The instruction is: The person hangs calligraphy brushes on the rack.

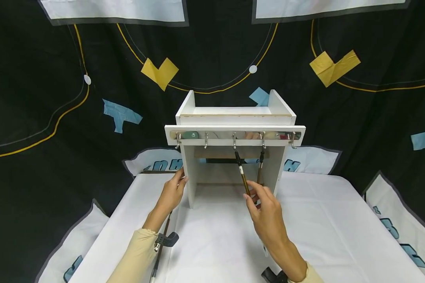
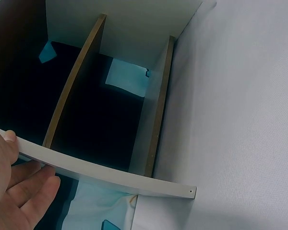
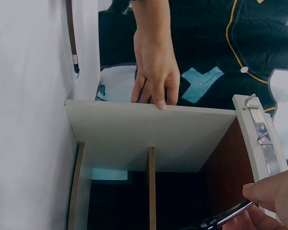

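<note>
"White cloth covered the table (image 1: 326,228), faintly creased on the right, and a black curtain (image 1: 212,51) rose behind it."

"What was on the curtain?"

"Pieces of yellow tape (image 1: 160,73) and blue tape (image 1: 121,114), plus looping yellow lines. Lower down, a white banner (image 1: 308,163) with blue lettering showed behind the table. On the cloth, a slim dark rod (image 1: 157,259) lay just beside the left forearm."

"And the furniture?"

"A white shelf unit (image 1: 235,121) stood upright on the far part of the table. Its upper tray was open on top, walled at both sides. Under the metal hook rail (image 1: 216,135), with its five hooks, the lower compartment faced the person; cross boards ran along its back, with dark gaps between them."

"Anything hanging?"

"One brown rod (image 1: 260,171), below the fourth hook from the left, in front of the compartment."

"Where was the one being handled?"

"That banded rod (image 1: 244,179) tilted before the compartment, its black top just under the middle hook. I couldn't tell whether they touched. The right hand (image 1: 267,210) pinched its brown shaft between thumb and fingers."

"The other hand?"

"The left hand (image 1: 171,193) gripped the left side panel (image 1: 190,173), thumb on its front edge, fingers against the outside."
</note>
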The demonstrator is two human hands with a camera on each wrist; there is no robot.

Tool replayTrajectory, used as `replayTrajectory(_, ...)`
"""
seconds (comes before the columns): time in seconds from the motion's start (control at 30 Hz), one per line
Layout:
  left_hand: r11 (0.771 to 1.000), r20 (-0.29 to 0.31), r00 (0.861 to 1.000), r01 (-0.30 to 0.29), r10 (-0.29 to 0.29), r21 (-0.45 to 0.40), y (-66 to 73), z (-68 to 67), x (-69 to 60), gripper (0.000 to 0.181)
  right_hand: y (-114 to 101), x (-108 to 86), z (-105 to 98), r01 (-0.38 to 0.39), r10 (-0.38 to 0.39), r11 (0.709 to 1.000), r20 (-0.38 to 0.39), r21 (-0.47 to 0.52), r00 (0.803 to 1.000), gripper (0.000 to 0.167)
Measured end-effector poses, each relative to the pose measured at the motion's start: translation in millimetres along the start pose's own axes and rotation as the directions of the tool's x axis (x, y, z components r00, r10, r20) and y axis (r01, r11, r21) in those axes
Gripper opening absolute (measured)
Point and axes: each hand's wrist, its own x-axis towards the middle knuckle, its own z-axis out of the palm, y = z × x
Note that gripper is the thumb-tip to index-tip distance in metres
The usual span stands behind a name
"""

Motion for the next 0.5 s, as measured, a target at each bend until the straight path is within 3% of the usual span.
replayTrajectory(0.5, 1.000, -0.004, 1.000, -0.008, 0.008, -0.004, -0.7, 0.8, 0.8, 0.051, 4.3, 1.1, 9.2, -0.006, 0.006, 1.000, -0.001, -0.005, 1.000, 0.040)
